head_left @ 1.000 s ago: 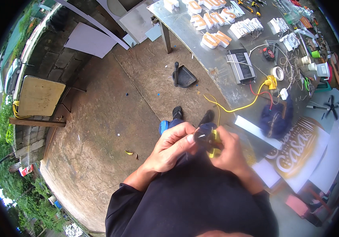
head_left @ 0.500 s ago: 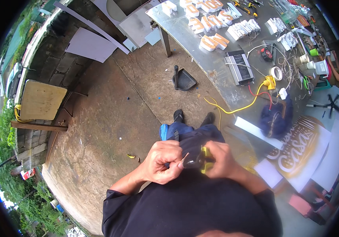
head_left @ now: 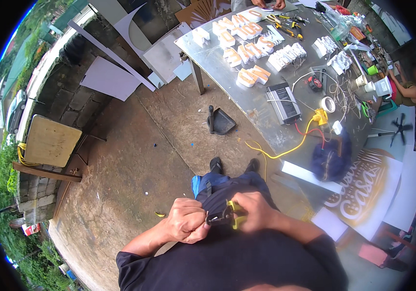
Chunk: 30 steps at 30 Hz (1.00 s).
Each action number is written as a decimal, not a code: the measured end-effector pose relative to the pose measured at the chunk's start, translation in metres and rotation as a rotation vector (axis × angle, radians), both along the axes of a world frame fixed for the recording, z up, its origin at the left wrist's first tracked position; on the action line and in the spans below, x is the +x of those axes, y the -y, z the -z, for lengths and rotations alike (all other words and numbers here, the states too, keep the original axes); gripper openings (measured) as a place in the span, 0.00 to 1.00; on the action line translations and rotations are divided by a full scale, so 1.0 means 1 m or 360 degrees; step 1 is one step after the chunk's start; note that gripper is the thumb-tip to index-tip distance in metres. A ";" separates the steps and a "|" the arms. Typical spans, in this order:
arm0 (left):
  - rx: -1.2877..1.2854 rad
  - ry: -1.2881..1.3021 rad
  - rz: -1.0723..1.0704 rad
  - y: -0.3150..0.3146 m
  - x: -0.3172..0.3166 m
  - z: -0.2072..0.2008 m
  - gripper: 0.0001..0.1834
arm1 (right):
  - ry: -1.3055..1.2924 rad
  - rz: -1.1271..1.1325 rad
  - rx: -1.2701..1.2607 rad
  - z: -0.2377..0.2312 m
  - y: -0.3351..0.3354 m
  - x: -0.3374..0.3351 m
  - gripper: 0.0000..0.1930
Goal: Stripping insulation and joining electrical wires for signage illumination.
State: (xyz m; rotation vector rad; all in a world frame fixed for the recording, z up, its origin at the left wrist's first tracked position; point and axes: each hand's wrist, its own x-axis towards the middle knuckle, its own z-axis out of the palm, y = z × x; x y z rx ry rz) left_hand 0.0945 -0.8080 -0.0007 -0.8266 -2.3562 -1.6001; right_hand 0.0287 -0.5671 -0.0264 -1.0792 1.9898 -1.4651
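Note:
In front of my dark shirt, my left hand (head_left: 187, 220) is closed with the fingertips pinching a thin wire (head_left: 207, 214), whose short end pokes up beside the thumb. Most of the wire is hidden in the fist. My right hand (head_left: 255, 212) grips wire strippers with yellow handles (head_left: 238, 215). Their dark jaws (head_left: 220, 219) point left and reach up to the left thumb, right beside the wire end. Whether the jaws touch the wire I cannot tell.
A metal table (head_left: 259, 109) at the right holds block letters (head_left: 251, 76), a power supply (head_left: 283, 104), a tape roll (head_left: 328, 104) and a yellow cord (head_left: 293, 149). A dustpan (head_left: 224, 121) lies on the floor. Another person's hands (head_left: 278, 4) show at the table's far end.
Both hands sit slightly further left and lower in the picture. The strippers, blurred before, are now sharp and their jaws remain by my left fingertips. Another person's hands have come into view.

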 end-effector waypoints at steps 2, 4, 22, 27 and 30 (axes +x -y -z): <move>-0.0008 -0.0006 -0.0010 0.004 -0.001 0.000 0.19 | 0.0022 -0.0001 -0.0008 0.001 0.004 -0.002 0.13; -0.0022 0.0004 -0.0042 0.007 0.003 -0.003 0.19 | 0.0060 0.0002 -0.0025 0.003 0.008 0.001 0.13; 0.0919 0.0776 -0.0624 0.028 -0.023 0.017 0.24 | 0.0253 0.0372 0.0326 -0.004 0.022 -0.015 0.14; 0.0520 0.0564 -0.0544 0.013 -0.044 0.015 0.30 | -0.0030 0.0432 0.0565 -0.002 0.023 -0.021 0.17; 0.0266 0.0775 -0.0460 0.003 -0.054 0.013 0.29 | -0.0101 0.0474 0.0698 -0.003 0.013 -0.023 0.17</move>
